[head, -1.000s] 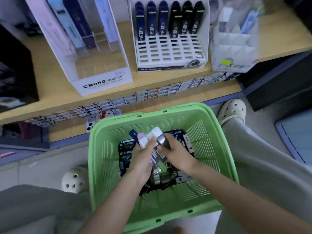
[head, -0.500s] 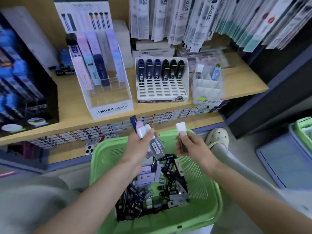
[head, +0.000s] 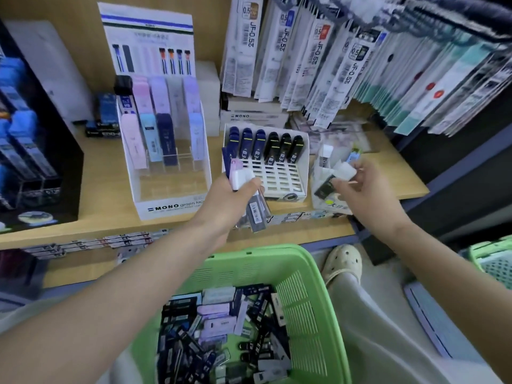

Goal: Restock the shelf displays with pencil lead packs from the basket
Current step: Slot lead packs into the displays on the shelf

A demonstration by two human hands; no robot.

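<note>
My left hand (head: pixel 230 198) grips a bunch of lead packs (head: pixel 243 187), white, pink, blue and grey, in front of the white slotted display (head: pixel 279 178) that carries blue and black packs along its back row. My right hand (head: pixel 363 189) holds a single lead pack (head: pixel 333 178) with a white cap and dark body, tilted over the small white tiered display (head: pixel 325 202) at the shelf's right. The green basket (head: pixel 313 295) sits on my lap below, with many loose packs inside.
A Mono graph display (head: pixel 166 151) with pastel packs stands to the left, a dark display box (head: pixel 33 162) further left. Hanging refill packets (head: pixel 346 59) crowd the space above the shelf. My shoe (head: pixel 343 263) rests on the floor; another basket (head: pixel 496 259) sits at far right.
Both hands rose from the basket and moved forward to the shelf. The right hand carried its single pack rightward to the small white display; the view tilted up.
</note>
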